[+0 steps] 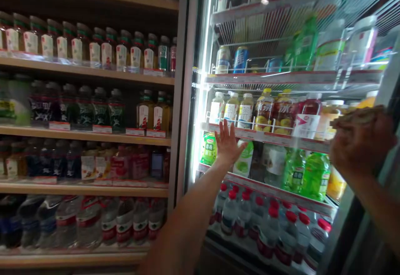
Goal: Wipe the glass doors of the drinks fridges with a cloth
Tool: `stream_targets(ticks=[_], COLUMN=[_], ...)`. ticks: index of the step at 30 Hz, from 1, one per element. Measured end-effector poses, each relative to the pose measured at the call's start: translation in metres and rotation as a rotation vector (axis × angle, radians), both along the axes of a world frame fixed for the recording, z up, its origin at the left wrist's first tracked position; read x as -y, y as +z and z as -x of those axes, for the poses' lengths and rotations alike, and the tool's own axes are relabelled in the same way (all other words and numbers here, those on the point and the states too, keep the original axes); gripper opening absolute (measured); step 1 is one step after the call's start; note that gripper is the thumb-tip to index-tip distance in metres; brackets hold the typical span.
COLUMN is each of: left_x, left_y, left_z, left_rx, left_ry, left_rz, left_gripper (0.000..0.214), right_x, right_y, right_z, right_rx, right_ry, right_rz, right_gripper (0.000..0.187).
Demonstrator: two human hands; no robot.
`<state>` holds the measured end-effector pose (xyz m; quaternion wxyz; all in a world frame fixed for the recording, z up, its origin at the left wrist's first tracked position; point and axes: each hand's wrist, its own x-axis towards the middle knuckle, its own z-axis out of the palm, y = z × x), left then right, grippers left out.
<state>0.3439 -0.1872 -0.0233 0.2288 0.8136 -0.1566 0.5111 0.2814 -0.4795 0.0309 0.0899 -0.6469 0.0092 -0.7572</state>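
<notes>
My left hand [227, 142] reaches into a lit drinks cooler [200, 100] with its fingers stretched out and holds nothing. It is just in front of the shelf edge, beside a white-and-green bottle [244, 162] and a green-labelled bottle [208, 149]. My right hand [359, 141] is curled on the edge of the open cooler door [387, 100] at the right. Pale tea bottles [233, 109] stand on the shelf just above my left hand.
Wooden shelves [84, 135] packed with bottled drinks fill the left side. Inside the cooler are wire shelves with cans [240, 59], green soda bottles [312, 175] and red-capped water bottles [265, 221] at the bottom.
</notes>
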Motion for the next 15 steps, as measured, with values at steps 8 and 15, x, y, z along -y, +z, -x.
stream_targets(ticks=[8, 15], left_x=[-0.004, -0.007], left_y=[0.002, 0.004], left_z=[0.007, 0.008], left_rx=[-0.046, -0.080], left_ry=[0.065, 0.027], left_rz=[-0.069, -0.069], left_gripper=[0.091, 0.089], right_x=[-0.152, -0.006], right_y=[-0.053, -0.069], right_z=[-0.031, -0.014], right_rx=[-0.146, 0.014], right_ry=[0.155, -0.010], right_rz=[0.540, 0.086], right_gripper=[0.030, 0.030])
